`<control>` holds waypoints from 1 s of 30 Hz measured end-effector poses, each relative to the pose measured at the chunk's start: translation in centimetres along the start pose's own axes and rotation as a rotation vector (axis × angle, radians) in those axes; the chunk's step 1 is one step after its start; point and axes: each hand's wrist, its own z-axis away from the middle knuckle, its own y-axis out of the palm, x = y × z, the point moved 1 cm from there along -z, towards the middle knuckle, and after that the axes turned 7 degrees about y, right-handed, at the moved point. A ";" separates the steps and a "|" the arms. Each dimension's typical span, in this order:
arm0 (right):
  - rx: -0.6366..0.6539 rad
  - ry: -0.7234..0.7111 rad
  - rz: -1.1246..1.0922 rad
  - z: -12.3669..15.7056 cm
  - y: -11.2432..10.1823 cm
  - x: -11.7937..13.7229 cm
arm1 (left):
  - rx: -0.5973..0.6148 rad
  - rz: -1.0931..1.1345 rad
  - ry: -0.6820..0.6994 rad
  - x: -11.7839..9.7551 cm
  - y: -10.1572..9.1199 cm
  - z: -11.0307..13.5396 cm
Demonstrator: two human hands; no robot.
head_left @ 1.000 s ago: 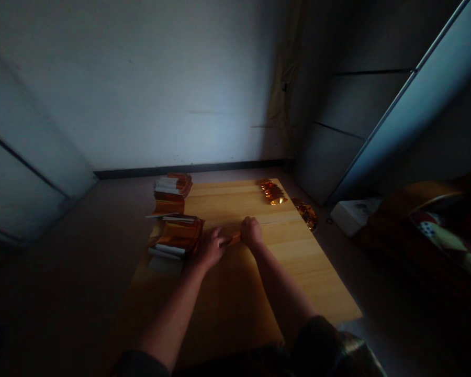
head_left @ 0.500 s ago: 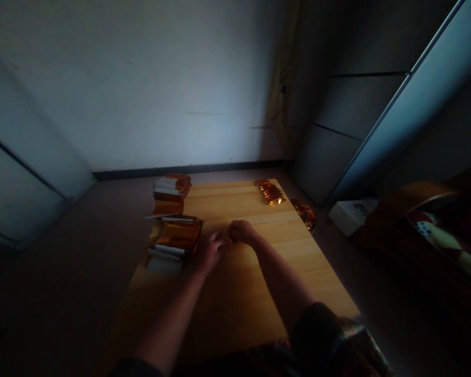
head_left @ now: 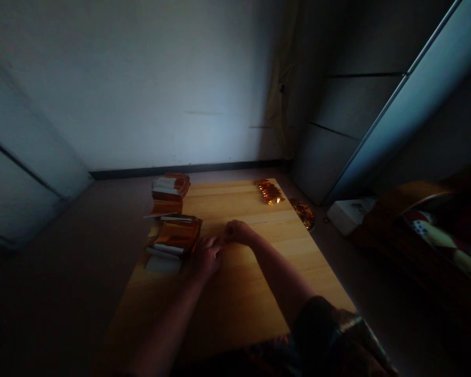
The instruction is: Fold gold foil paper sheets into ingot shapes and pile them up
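Close together over the middle of the wooden table (head_left: pixel 275 251), my two hands work at something dark and small. My left hand (head_left: pixel 208 255) rests low with its fingers curled, just right of a stack of copper-coloured foil paper sheets (head_left: pixel 175 234) with whitish undersides. My right hand (head_left: pixel 238 232) is closed in a pinch, its fingertips near those of the left. Dim light hides what the fingers hold. Behind the first stack lies a second foil stack (head_left: pixel 168 204), curled at its edge. A row of shiny folded foil pieces (head_left: pixel 270 192) lies at the far right corner.
More shiny foil pieces (head_left: pixel 303 213) are in a pile below the table's right edge. A white box (head_left: pixel 347 214) stands on the floor beside a wooden chair or seat (head_left: pixel 416 193) with cloth on it. A pale wall (head_left: pixel 180 94) rises behind, a cabinet (head_left: pixel 329 146) at right.
My right hand has shifted slightly left. My left hand has drawn slightly nearer to me, its fingers more curled. The foil stacks and folded pieces stay where they were.
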 end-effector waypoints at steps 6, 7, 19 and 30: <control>0.036 -0.002 0.040 -0.5 0.1 0.1 | -0.003 -0.008 0.011 -0.2 -0.1 0.0; 0.043 0.010 0.026 -0.5 0.1 0.0 | -0.003 -0.012 0.011 -0.3 -0.2 0.0; -0.018 0.183 -0.220 -0.3 0.4 -0.3 | -0.005 0.000 -0.015 -0.2 -0.1 -0.1; -0.146 -0.245 0.118 3.6 0.3 -2.9 | -0.018 0.080 -0.086 -0.6 -0.6 -0.5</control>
